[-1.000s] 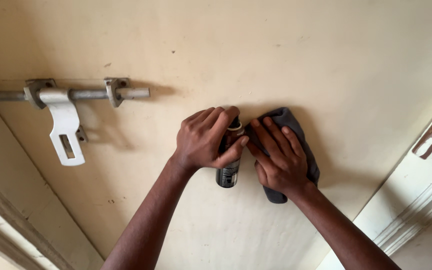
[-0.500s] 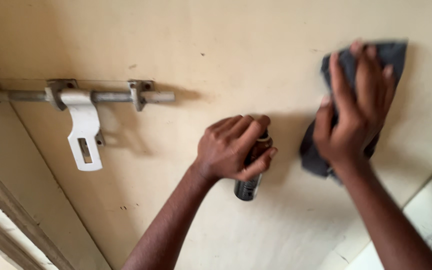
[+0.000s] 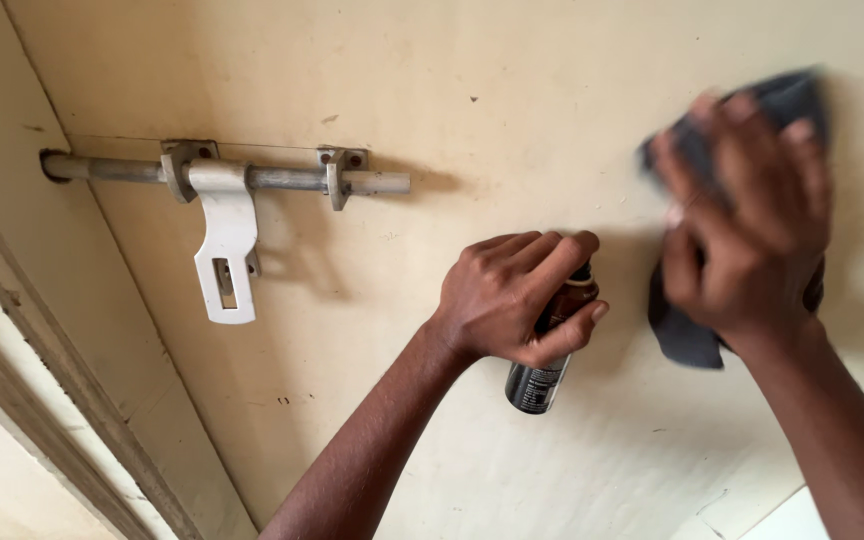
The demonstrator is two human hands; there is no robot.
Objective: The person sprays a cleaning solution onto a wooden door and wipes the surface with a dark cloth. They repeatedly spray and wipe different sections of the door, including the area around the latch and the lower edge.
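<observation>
Spray can (image 3: 544, 355), dark, small, clamped in left hand (image 3: 512, 298), fingers wrapped round it, against cream door (image 3: 512, 90). Grey metal sliding bolt (image 3: 227, 200) further left, w/ hasp hanging. Right: dark grey cloth (image 3: 687, 335) pressed flat to door under right hand (image 3: 752, 225), fingers spread; blurred.

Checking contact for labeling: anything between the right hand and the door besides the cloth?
Only the dark grey cloth shows there, pressed flat under the right hand against the cream door. The left hand holds the spray can off to one side, not in between.
</observation>
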